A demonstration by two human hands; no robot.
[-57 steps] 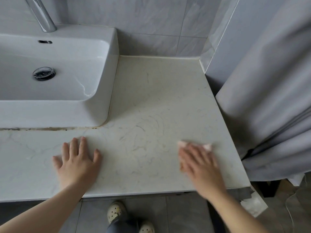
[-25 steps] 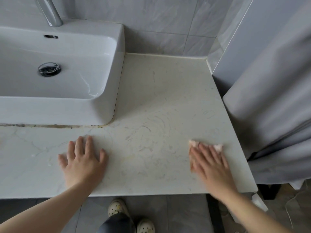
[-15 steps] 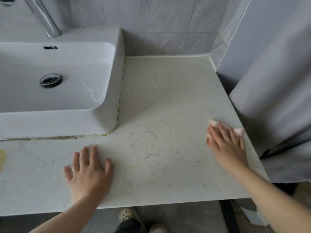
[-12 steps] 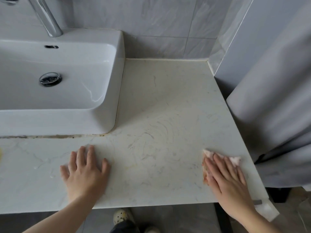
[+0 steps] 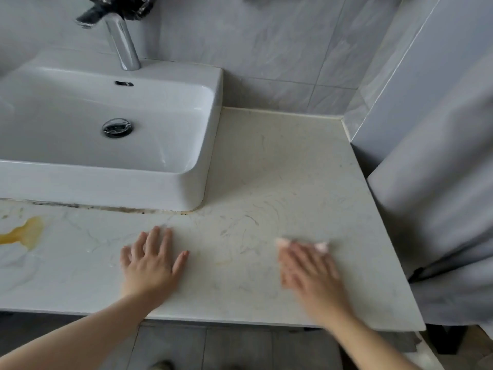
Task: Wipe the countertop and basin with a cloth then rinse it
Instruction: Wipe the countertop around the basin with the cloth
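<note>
The pale marble countertop (image 5: 280,161) runs right of and in front of the white basin (image 5: 170,145). My right hand (image 5: 309,271) lies flat on a small pink cloth (image 5: 321,245) near the counter's front right; only the cloth's edges show past my fingertips, and the hand is blurred. My left hand (image 5: 152,263) rests palm down on the counter in front of the basin, fingers spread, holding nothing. A yellow stain (image 5: 25,233) marks the counter at the far left.
A chrome tap (image 5: 122,46) stands behind the basin, with a chrome drain (image 5: 117,127) in its bowl. Dark grime lines the basin's front base (image 5: 106,208). A grey curtain (image 5: 440,209) hangs against the counter's right edge. Grey tiled wall (image 5: 266,49) behind.
My right hand has slid the cloth leftward, away from the counter's right edge. My left hand has stayed planted. The view has shifted left, bringing the yellow stain into sight.
</note>
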